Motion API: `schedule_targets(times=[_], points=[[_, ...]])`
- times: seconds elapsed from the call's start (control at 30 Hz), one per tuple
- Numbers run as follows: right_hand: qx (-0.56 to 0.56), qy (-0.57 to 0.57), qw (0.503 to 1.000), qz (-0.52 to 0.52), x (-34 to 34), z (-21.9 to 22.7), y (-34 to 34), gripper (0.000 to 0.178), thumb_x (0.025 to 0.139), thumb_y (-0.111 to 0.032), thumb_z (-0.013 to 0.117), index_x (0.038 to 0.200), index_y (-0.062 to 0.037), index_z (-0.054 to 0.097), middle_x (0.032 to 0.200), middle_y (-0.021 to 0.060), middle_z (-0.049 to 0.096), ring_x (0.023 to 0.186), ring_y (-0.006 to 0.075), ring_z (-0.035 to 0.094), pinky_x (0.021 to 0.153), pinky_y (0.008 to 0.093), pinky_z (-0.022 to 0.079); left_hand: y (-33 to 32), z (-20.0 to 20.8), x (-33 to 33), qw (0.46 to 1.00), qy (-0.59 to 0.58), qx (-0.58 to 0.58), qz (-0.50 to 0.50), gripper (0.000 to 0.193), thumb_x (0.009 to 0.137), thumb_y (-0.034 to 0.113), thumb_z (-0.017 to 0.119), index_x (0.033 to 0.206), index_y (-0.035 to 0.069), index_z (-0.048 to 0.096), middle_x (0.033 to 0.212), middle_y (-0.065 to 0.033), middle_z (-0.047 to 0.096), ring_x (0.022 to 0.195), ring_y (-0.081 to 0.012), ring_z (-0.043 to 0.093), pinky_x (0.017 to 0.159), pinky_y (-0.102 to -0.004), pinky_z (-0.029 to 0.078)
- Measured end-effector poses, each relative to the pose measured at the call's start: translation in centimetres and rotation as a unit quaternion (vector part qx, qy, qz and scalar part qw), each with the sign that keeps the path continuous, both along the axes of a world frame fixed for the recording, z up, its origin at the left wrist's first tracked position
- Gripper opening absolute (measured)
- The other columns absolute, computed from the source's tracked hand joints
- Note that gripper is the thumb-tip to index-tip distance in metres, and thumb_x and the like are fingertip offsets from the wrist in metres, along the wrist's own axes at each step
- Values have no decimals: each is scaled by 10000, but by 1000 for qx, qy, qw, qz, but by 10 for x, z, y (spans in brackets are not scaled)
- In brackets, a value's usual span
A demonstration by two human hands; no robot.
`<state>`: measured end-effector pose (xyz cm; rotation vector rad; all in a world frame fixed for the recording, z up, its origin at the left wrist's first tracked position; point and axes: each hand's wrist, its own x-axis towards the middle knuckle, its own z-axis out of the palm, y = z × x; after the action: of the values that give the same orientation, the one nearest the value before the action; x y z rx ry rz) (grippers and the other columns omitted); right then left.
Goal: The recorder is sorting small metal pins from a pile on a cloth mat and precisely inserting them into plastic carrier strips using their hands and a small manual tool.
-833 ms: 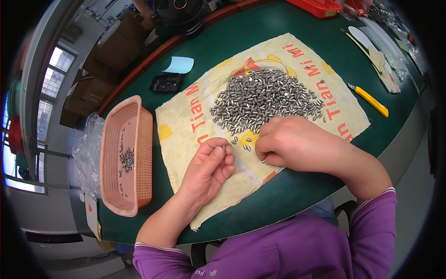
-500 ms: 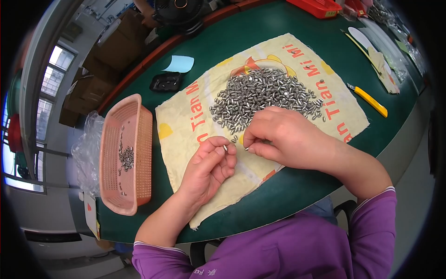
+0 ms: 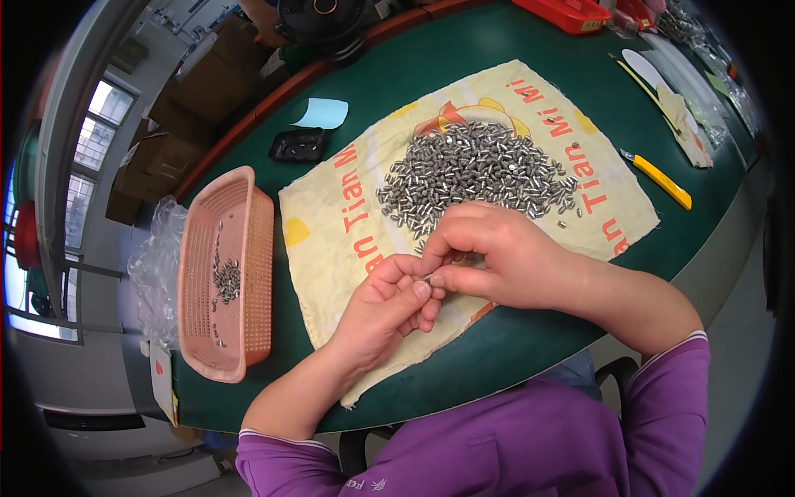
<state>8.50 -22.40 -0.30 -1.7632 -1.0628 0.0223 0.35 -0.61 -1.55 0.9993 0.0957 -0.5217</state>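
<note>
A broad heap of small silvery metal pins [image 3: 472, 170] lies on a pale yellow printed cloth [image 3: 319, 240]. Just in front of the heap, my left hand [image 3: 393, 302] and my right hand [image 3: 489, 257] meet fingertip to fingertip. A small metal part [image 3: 428, 282] shows between the left thumb and fingers, partly covered. The right thumb and forefinger pinch at the same spot; whatever they grip there is hidden by the fingertips.
Left of the cloth, a pink plastic basket [image 3: 260, 273] holds a small pile of metal pins [image 3: 226, 280]. A yellow utility knife [image 3: 662, 180] lies to the right. Behind the cloth's left side are a black tray [image 3: 298, 145] and a light blue paper [image 3: 321, 113].
My right hand has come left and slightly down, and my left hand has moved right, so their fingertips now touch. Before, they were apart, with a small metal part in the left.
</note>
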Motion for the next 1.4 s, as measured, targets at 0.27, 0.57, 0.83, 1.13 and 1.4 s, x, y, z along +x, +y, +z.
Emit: schedule_targets(times=[0.27,0.57,0.83,1.13,1.4], points=[[-18,17,1000,13,0,1,-1,154,847,-157,749,956,-62,694,925,81,672,940,292,655,845,416,530,0,0,-1,1000,-8,27,13,168,1042,94,611,1209,78,606,1009,-50,679,783,-102,636,678,-242,533],[7,80,996,38,-2,-2,1,137,869,-70,787,992,-66,727,950,43,669,885,166,678,754,294,568,0,1,-1,998,-20,55,16,102,1019,91,653,1089,92,578,958,-48,679,742,-94,627,622,-225,504],[-4,128,991,41,-1,-3,2,136,879,-80,782,1004,-71,729,961,34,675,881,151,678,752,281,568,0,3,0,1000,5,25,16,88,1019,90,651,1066,87,577,970,-56,682,755,-104,628,638,-240,515],[1,85,996,23,-2,-4,4,153,877,-78,758,1028,-71,734,966,39,700,909,167,674,740,288,577,0,4,0,1000,7,-4,12,119,1066,179,587,1117,72,577,1002,-61,671,778,-120,625,658,-258,524],[18,79,997,11,-2,-6,4,163,886,-70,750,1048,-71,745,950,43,700,900,167,674,727,286,575,1,2,2,999,8,-32,8,175,1095,235,535,1144,69,561,1011,-59,658,796,-128,614,682,-266,526]])
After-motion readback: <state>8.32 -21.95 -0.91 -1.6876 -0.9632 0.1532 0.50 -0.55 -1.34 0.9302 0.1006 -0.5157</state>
